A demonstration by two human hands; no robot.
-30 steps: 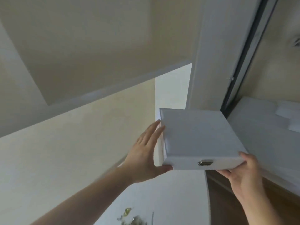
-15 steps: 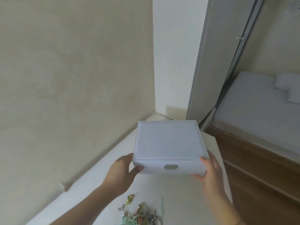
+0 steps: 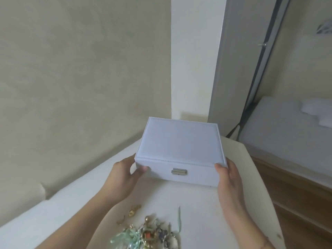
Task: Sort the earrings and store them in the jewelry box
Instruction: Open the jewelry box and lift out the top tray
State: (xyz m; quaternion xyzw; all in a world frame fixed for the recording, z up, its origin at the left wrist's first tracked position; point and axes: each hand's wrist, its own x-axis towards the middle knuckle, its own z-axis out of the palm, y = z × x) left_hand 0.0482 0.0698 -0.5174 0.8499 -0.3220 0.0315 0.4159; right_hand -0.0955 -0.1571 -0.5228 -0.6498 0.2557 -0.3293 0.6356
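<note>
In the head view, the white jewelry box (image 3: 179, 150) sits at the far end of the pale table (image 3: 206, 212), lid closed, its front wall with the small metal clasp (image 3: 179, 171) facing the person and its longer side running left to right. The left hand (image 3: 124, 178) grips the box's front-left corner, thumb curled onto the front wall, the other fingers hidden behind the left side. The right hand (image 3: 229, 178) holds the front-right corner the same way, thumb tip on the front wall near the top edge and the remaining fingers out of sight round the right side. Whether the box's base rests on the table or hangs just above it cannot be told. Near the bottom edge lies a tangled heap of earrings (image 3: 150, 232) (gold pieces, pale green strands, single items hard to make out), partly cut off by the frame.
</note>
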